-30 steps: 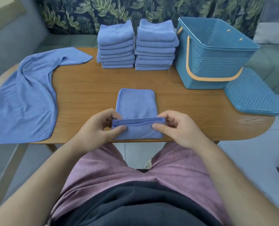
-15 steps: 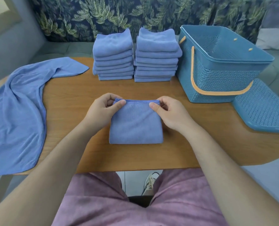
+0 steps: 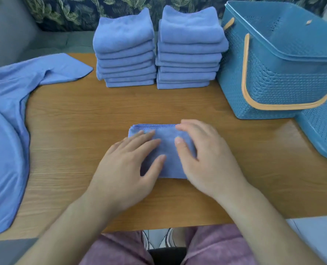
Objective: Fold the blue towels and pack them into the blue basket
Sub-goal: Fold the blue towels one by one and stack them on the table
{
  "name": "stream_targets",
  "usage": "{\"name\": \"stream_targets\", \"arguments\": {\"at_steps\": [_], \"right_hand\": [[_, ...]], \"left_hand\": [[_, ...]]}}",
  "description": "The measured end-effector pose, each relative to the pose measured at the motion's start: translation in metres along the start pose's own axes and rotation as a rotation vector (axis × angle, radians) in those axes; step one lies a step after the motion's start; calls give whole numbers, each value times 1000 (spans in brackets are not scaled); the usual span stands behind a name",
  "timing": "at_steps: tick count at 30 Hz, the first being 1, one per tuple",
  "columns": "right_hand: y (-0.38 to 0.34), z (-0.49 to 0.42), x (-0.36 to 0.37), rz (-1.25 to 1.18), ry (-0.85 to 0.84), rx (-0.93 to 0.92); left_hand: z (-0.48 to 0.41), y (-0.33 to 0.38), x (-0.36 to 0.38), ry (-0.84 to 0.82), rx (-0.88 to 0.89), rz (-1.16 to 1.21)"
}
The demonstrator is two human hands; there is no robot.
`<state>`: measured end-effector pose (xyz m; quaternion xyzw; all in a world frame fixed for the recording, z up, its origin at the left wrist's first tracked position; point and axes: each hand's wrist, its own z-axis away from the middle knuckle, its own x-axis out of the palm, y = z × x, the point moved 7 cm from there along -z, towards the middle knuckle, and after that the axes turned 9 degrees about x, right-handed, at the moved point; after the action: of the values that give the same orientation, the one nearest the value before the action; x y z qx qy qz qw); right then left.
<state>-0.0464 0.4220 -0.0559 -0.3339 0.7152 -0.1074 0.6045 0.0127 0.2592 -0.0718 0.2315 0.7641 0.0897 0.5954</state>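
A folded towel (image 3: 164,131) is laid flat on the desk (image 3: 101,115), near its front edge and about midway across. It is pressed down from above by both grips. The left grip (image 3: 126,169) is spread, with straight fingers laid over the towel's left half. The right grip (image 3: 208,159) is likewise spread and flat over the right half, with the thumb set on the cloth. Nothing is pinched by either. The right fingertips are blurred.

Two stacks of folded towels are set side by side at the back of the desk: the left stack (image 3: 124,54) and the right stack (image 3: 189,50), the latter slightly taller. The basket (image 3: 285,73) is placed at the back right, just beside the right stack; whether the two touch cannot be told. Its top is uncovered, and its orange handle (image 3: 245,73) is hung down over the near wall. Its lid (image 3: 323,131) is laid at the desk's right edge, against the basket's front corner.

A large loose cloth (image 3: 5,150) is draped over the left end of the desk. Only bare wood is seen between the folded towel and the basket.

A leaf-patterned cushion (image 3: 82,8) is seen behind the desk, and pink shorts (image 3: 111,249) below its front edge.
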Motion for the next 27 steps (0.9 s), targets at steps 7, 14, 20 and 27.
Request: {"name": "stream_targets", "arguments": {"at_steps": [7, 14, 20, 27], "right_hand": [[24, 29, 50, 276, -220, -11], [25, 33, 41, 323, -116, 86], [23, 30, 38, 112, -117, 27], [19, 32, 29, -181, -101, -21]], "left_hand": [[6, -22, 29, -94, 45, 37], [18, -28, 26, 23, -185, -101], [16, -27, 21, 52, -155, 21], [12, -19, 14, 134, -67, 318]]}}
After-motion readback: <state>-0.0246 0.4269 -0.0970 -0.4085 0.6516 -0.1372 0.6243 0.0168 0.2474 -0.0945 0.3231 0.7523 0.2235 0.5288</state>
